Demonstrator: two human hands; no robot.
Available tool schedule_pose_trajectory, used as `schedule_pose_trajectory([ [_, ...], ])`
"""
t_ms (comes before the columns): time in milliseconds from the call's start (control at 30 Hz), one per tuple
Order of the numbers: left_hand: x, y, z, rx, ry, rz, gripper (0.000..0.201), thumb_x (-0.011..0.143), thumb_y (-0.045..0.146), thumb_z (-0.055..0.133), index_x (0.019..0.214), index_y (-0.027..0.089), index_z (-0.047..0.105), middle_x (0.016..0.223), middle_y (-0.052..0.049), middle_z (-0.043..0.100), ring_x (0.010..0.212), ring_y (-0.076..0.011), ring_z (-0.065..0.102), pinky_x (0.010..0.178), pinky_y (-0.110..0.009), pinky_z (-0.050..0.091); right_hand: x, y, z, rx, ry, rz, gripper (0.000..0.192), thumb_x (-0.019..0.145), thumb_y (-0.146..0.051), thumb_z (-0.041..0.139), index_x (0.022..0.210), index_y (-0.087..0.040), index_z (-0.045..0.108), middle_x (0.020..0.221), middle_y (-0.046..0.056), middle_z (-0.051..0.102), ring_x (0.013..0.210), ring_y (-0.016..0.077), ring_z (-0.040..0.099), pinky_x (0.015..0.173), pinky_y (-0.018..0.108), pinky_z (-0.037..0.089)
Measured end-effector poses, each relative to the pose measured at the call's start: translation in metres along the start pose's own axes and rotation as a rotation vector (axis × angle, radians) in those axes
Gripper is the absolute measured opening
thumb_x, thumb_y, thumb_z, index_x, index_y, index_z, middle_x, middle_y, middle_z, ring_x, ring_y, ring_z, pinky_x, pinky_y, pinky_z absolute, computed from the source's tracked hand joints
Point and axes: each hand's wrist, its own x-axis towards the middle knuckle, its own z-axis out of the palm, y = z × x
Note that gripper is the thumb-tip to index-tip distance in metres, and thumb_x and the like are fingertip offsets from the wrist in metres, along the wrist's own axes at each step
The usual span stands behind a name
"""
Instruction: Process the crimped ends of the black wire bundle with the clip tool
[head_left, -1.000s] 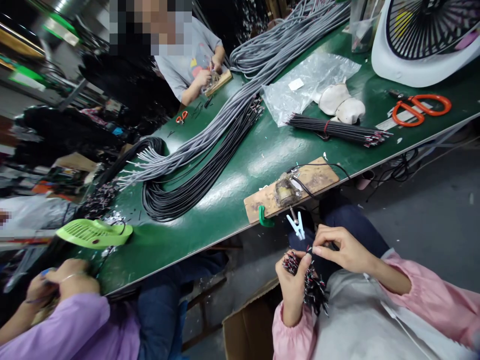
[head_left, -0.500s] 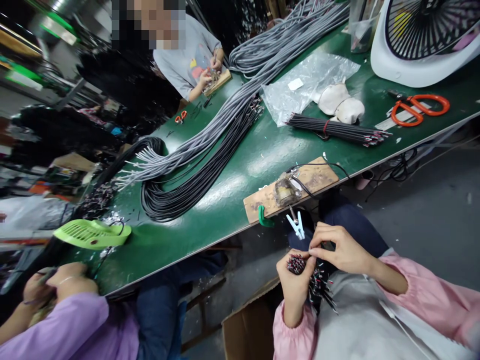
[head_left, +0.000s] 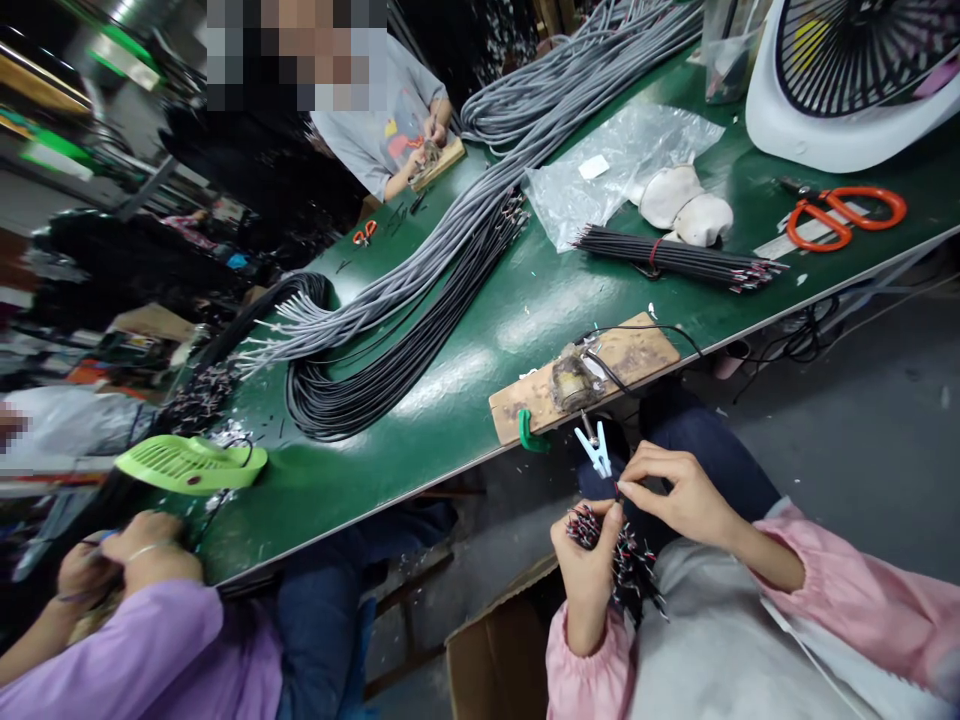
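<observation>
While the left hand (head_left: 589, 560) stays clenched around the bundle of stripped wires (head_left: 616, 560) in the lap, the right hand (head_left: 679, 492) has lifted slightly, pinching one wire toward the blue clip (head_left: 594, 450) below the worktop (head_left: 465, 400).

A long green table (head_left: 480, 330) runs diagonally through the room, its glossy top catching bright patches of overhead light. The floor (head_left: 862, 440) on the right is bare grey concrete with a few small scraps. A cardboard box (head_left: 499, 655) stands open on the floor below the table edge. The far left is dim and cluttered, with green-lit shelving (head_left: 67, 110) and dark heaps in front of it.
</observation>
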Motion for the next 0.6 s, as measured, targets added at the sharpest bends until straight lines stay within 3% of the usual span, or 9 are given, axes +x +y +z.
schedule_pose_trajectory([
  [133, 0.000, 0.003, 0.001, 0.032, 0.002, 0.018, 0.018, 0.072, 0.030, 0.068, 0.070, 0.012, 0.069, 0.061, -0.004, 0.064, 0.057, -0.0161, 0.059, 0.061, -0.028, 0.048, 0.003, -0.002, -0.006, -0.033, -0.072, 0.021, 0.012, 0.081, -0.023, 0.059, 0.076, -0.017, 0.069, 0.072, 0.005, 0.066, 0.068, 0.0168, 0.057, 0.064, 0.029, 0.046],
  [467, 0.000, -0.010, 0.002, -0.046, 0.074, -0.013, 0.022, 0.076, 0.033, 0.064, 0.073, 0.011, 0.065, 0.053, 0.000, 0.059, 0.050, -0.0139, 0.055, 0.053, -0.026, 0.046, -0.010, -0.002, -0.001, -0.110, 0.072, -0.090, 0.012, 0.079, -0.019, 0.058, 0.072, -0.020, 0.068, 0.066, 0.005, 0.065, 0.065, 0.0186, 0.055, 0.063, 0.032, 0.046],
  [600, 0.000, -0.007, 0.002, -0.029, 0.041, -0.010, 0.021, 0.075, 0.032, 0.065, 0.072, 0.012, 0.066, 0.055, -0.001, 0.059, 0.050, -0.0133, 0.055, 0.054, -0.026, 0.046, -0.007, 0.000, -0.002, -0.025, 0.053, 0.054, 0.009, 0.077, -0.022, 0.062, 0.082, -0.019, 0.069, 0.074, 0.005, 0.067, 0.068, 0.0181, 0.060, 0.064, 0.030, 0.048],
])
